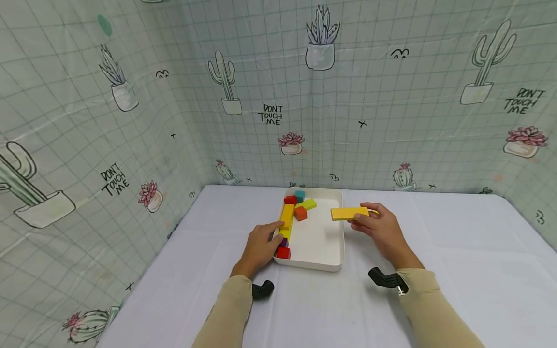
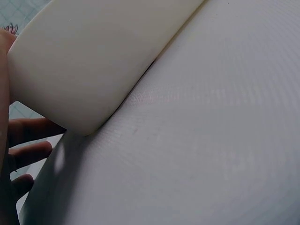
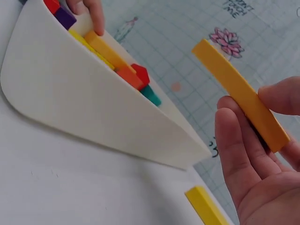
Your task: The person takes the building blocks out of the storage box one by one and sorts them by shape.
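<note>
In the head view my right hand [image 1: 385, 234] holds a long yellow block [image 1: 345, 214] over the right side of a white tray [image 1: 315, 244]. The right wrist view shows this block [image 3: 234, 86] pinched between thumb and fingers, tilted, clear of the tray. My left hand [image 1: 259, 245] reaches over the tray's left wall. Its index fingertip touches a long yellow block [image 1: 286, 216] lying along that side, and the thumb rests by a purple block [image 1: 284, 242]. The left wrist view shows other fingers [image 2: 30, 157] outside the tray wall [image 2: 89, 61].
Inside the tray stand a red block [image 1: 284, 253] at the near left, an orange block [image 1: 300, 213], a lime block [image 1: 309, 204], a teal block [image 1: 300, 195] and another red block [image 1: 290, 199]. Another yellow block [image 3: 205, 206] lies outside the tray. A white cloth covers the table [image 1: 322, 309].
</note>
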`<control>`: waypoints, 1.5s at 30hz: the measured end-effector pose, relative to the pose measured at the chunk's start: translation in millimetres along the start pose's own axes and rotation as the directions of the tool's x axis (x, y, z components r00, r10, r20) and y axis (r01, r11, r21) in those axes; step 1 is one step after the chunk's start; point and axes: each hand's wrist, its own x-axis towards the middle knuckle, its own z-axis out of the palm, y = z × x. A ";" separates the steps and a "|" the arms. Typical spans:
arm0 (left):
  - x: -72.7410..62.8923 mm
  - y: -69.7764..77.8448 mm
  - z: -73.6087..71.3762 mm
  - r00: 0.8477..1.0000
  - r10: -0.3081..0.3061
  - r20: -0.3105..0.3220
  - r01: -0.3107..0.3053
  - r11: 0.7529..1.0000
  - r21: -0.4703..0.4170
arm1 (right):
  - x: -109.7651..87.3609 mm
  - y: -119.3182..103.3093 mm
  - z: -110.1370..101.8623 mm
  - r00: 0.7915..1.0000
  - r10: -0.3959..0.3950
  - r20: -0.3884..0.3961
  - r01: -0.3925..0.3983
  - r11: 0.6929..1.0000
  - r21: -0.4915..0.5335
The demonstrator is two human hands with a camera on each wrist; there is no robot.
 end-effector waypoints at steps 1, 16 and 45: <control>-0.6 0.1 0.1 1.000 -0.002 0.000 0.002 1.000 -0.004 | -1.2 0.1 -2.7 1.000 -0.001 0.004 0.001 1.000 0.018; -0.5 -0.3 -0.1 1.000 0.017 -0.010 -0.017 1.000 -0.003 | -12.5 -0.5 -39.6 1.000 -0.002 0.004 0.002 0.994 0.111; -2.8 3.7 -1.0 1.000 -0.003 -0.016 0.002 1.000 -0.014 | 4.8 23.1 -53.4 0.980 0.147 -0.132 -0.174 0.960 -0.218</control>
